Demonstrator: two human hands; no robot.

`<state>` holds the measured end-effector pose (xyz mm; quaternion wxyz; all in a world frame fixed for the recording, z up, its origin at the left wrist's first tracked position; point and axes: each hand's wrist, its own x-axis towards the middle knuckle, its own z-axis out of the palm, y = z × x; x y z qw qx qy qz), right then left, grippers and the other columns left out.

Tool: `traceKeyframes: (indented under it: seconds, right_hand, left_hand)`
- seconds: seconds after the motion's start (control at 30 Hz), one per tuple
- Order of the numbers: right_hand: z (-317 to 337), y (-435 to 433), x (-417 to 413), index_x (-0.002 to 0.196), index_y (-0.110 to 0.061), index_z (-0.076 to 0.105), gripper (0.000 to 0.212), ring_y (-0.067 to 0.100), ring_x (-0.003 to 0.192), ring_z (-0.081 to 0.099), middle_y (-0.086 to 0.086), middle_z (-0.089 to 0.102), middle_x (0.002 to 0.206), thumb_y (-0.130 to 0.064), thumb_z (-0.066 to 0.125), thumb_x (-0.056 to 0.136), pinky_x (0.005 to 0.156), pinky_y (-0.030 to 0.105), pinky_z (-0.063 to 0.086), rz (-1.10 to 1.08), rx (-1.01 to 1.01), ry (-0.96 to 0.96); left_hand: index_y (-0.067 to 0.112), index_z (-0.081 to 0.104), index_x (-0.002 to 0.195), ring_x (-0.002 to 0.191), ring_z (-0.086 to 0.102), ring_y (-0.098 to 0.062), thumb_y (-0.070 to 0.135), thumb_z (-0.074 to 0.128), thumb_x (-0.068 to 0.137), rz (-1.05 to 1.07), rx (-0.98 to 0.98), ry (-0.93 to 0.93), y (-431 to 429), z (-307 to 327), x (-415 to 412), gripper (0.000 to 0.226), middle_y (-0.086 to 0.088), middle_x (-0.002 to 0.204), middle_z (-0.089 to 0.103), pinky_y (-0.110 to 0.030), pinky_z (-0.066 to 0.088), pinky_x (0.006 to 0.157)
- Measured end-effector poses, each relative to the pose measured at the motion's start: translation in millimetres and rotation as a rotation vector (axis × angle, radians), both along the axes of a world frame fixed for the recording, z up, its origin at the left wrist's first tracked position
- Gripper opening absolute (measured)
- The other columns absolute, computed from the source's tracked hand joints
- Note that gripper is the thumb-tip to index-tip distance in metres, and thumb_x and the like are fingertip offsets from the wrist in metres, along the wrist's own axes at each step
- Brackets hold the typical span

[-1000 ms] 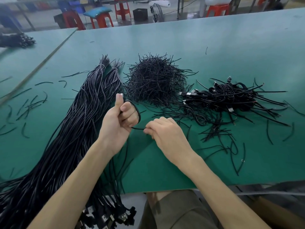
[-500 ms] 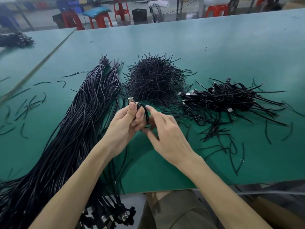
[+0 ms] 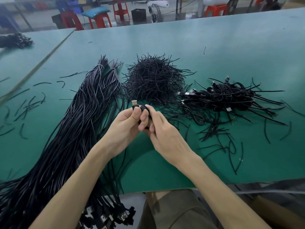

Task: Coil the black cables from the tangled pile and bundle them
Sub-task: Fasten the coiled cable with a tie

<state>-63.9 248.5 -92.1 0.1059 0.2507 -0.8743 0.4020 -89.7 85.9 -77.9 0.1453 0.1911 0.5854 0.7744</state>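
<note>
Coil (image 3: 145, 108) is held clear of the table (image 3: 214, 47), between both hands.

Left hand (image 3: 126, 123): thumb is pressed on the cable just under the plug (image 3: 134, 102), which stands out above the thumb tip. The other fingers are curled against the loops.

Right hand (image 3: 165, 136): fingers are curled round the loops from the other side, forefinger laid over the top. The thumb is not made out, so its share in the grip cannot be told. No fingers are spread.

Beyond the fingertips: heap (image 3: 153, 81) of short ties. Right of the right-hand fingers, well apart: pile (image 3: 231, 96) of cables already coiled, with stray ties scattered around it. Left of the left-hand fingers, running back past the wrist to the table's near edge: sheaf (image 3: 74, 129) of uncoiled cables.

Step, as judged: winding of this one cable is finished or nearly so, and the loops are being gathered for tying. No free tail is seen.

Next move, as judged: the loops must be pinched firmly in one hand while a tie is drawn from the heap with the other, then wrapped round the coil and twisted. If the pinch is slackened, the loops are likely to spring open.
</note>
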Motion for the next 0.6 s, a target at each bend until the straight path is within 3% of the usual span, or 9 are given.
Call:
traceKeyframes:
  seconds: [0.2, 0.37, 0.6]
  right_hand:
    - [-2.6, 1.6, -3.2, 0.156, -0.001, 0.029, 0.056, 0.034, 0.105, 0.062, 0.015, 0.05, 0.133, -0.001, 0.048, 0.104, 0.094, 0.047, 0.053, -0.007, 0.011, 0.029]
    - [-4.8, 0.1, -5.2, 0.156, -0.008, 0.032, 0.058, 0.034, 0.098, 0.064, 0.01, 0.051, 0.124, -0.002, 0.053, 0.103, 0.088, 0.048, 0.055, -0.052, -0.006, 0.007]
    - [-6.4, -0.2, -6.1, 0.157, -0.01, 0.031, 0.058, 0.035, 0.085, 0.064, 0.008, 0.049, 0.118, -0.006, 0.053, 0.104, 0.078, 0.049, 0.055, -0.084, 0.054, -0.006]
  left_hand:
    - [0.001, 0.06, 0.094, 0.085, 0.062, -0.025, 0.033, 0.045, 0.103, 0.103, -0.063, 0.098, 3.8, -1.3, 0.7, 0.037, -0.01, 0.081, 0.065, -0.036, 0.051, 0.085]
    - [0.008, 0.067, 0.092, 0.089, 0.063, -0.028, 0.049, 0.054, 0.101, 0.184, -0.154, 0.179, 4.8, -3.5, 1.2, 0.044, -0.011, 0.088, 0.067, -0.036, 0.051, 0.087]
    - [0.03, 0.072, 0.084, 0.095, 0.059, -0.008, 0.053, 0.048, 0.102, 0.295, -0.303, 0.239, 0.5, -4.5, -1.3, 0.038, 0.012, 0.089, 0.067, -0.021, 0.045, 0.091]
